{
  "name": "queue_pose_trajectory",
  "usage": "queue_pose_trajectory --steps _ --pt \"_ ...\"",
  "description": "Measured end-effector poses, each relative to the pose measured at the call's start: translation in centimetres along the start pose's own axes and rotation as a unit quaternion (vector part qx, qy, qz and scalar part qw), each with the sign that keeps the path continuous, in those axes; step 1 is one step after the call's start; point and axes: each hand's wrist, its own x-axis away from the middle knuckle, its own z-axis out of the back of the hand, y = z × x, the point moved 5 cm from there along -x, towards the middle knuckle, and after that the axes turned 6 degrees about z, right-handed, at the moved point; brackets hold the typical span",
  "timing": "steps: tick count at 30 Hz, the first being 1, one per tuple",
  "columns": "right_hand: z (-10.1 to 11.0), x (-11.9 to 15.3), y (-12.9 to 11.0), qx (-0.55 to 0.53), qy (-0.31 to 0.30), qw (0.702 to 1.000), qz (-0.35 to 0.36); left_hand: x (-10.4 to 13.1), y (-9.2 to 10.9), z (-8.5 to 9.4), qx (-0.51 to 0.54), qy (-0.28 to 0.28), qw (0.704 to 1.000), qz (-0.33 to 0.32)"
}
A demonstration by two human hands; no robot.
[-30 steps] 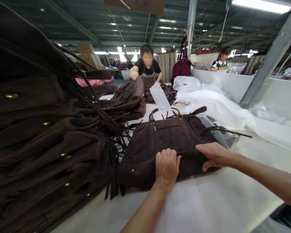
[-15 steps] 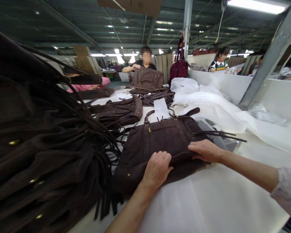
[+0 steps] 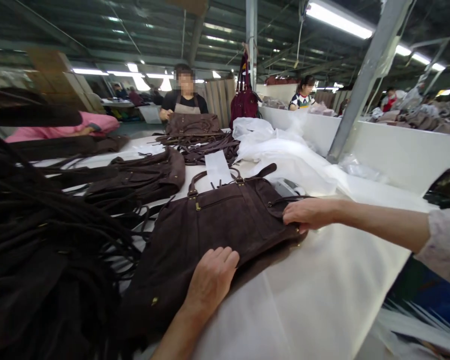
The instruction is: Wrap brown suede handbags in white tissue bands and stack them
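A dark brown handbag (image 3: 213, 225) lies on its side on the white-covered table, its zip pocket facing up and its handles pointing away from me. My left hand (image 3: 213, 275) has its fingers curled over the near edge of the bag, the bottom seam. At the bag's right end, my right hand (image 3: 302, 214) is closed on the corner by the side strap; its fingertips are partly hidden. A white paper tag (image 3: 217, 169) lies at the handles.
Dark brown bags with long straps are heaped at the left (image 3: 52, 270). White wrapping sheets (image 3: 285, 150) spread behind the bag. A metal post (image 3: 356, 85) slants up at the right. Across the table a person (image 3: 185, 97) handles another brown bag (image 3: 193, 124).
My right hand has moved from the near edge to the bag's right corner. My left hand still grips the near edge. The view has swung to the right.
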Motion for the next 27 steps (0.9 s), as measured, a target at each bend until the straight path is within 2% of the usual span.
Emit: queue_pose_trajectory --steps 3,10,13,15,17,21,24,27 --pt "-0.4 -0.4 0.2 0.058 -0.019 0.998 0.01 0.0 -0.2 0.3 0.007 0.008 1.0 0.014" --pt "-4.4 -0.6 2.5 0.113 -0.012 0.987 -0.115 0.3 -0.7 0.2 -0.005 0.024 0.999 0.031" --pt "-4.8 -0.8 3.0 0.129 0.007 0.981 -0.145 -0.2 -0.3 0.4 -0.017 0.025 0.999 0.022" --pt "-4.6 -1.0 3.2 0.138 0.013 0.977 -0.162 -0.3 0.2 0.7 -0.026 0.024 0.999 0.038" --pt "-4.7 -1.1 3.2 0.144 0.011 0.976 -0.165 0.1 0.7 0.8 -0.03 0.034 0.998 0.045" --pt "-6.3 -0.3 2.1 0.171 0.032 0.977 -0.121 1.8 1.8 0.4 -0.034 0.053 0.998 -0.016" --pt "-7.7 1.0 1.3 0.175 0.101 0.975 -0.094 2.3 2.0 0.1 -0.033 0.02 0.999 -0.017" --pt "-8.4 1.8 1.4 0.116 0.113 0.981 -0.109 1.8 2.4 0.6 -0.017 -0.014 1.0 0.011"
